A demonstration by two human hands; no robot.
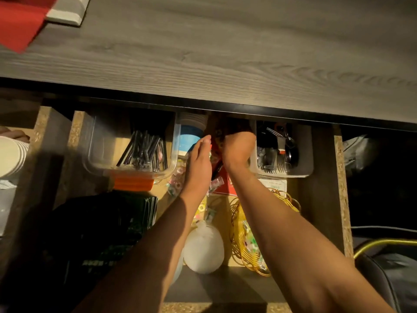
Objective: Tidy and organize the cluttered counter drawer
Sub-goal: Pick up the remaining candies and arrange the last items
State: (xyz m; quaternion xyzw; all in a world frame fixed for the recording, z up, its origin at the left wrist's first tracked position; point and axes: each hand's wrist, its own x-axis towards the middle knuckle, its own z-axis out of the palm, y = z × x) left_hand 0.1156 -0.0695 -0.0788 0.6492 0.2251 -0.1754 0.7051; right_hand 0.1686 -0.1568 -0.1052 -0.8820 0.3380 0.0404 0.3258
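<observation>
Both hands reach between two bins: left hand (198, 159) flat, right hand (237, 147) fingers hidden.

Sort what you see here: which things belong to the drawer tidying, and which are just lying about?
Part of the job:
left hand
right hand
drawer
straw tub
fork tub
gold wire basket
white balloon
loose sweets

Just lying about:
counter
red napkin
paper cups
</observation>
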